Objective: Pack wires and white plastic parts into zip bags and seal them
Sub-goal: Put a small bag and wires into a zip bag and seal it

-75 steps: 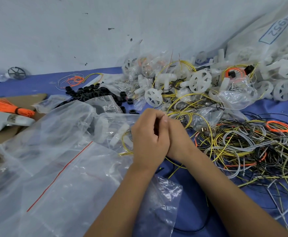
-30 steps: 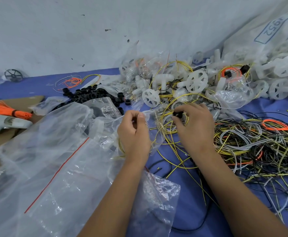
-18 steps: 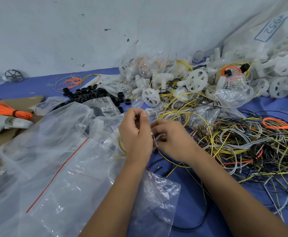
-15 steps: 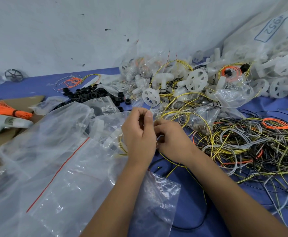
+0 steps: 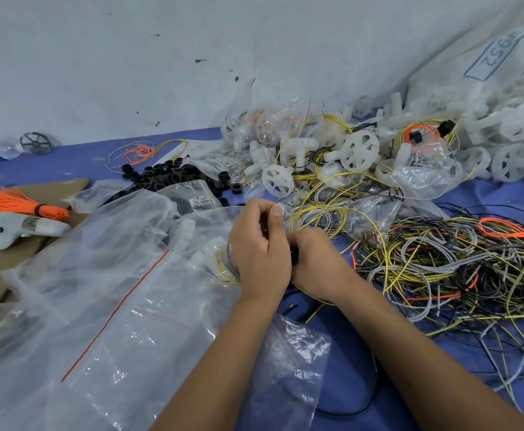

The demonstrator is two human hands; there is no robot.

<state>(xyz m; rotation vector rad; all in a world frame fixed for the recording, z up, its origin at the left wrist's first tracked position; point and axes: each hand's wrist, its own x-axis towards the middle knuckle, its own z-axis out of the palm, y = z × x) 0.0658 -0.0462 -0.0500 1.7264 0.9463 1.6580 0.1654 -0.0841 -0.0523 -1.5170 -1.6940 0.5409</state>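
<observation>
My left hand (image 5: 259,250) pinches the mouth of a small clear zip bag (image 5: 204,244) that holds white plastic parts and yellow wire. My right hand (image 5: 316,264) is pressed against it from the right, fingers curled at the same bag mouth, with a yellow wire (image 5: 313,295) looping out beneath it. What my right fingers grip is hidden. A tangle of yellow, grey, black and orange wires (image 5: 459,262) lies to the right. White wheel-shaped plastic parts (image 5: 360,150) are heaped at the back.
Large clear zip bags with a red seal line (image 5: 114,312) cover the near left. Black rings (image 5: 167,178) lie behind them. An orange wire bundle (image 5: 12,205) and a white controller (image 5: 18,233) rest on cardboard at the left. A printed sack (image 5: 497,54) leans at the back right.
My right hand came back from the wire pile with yellow wire and closed in against my left hand at the bag mouth. My left hand has stayed on the bag.
</observation>
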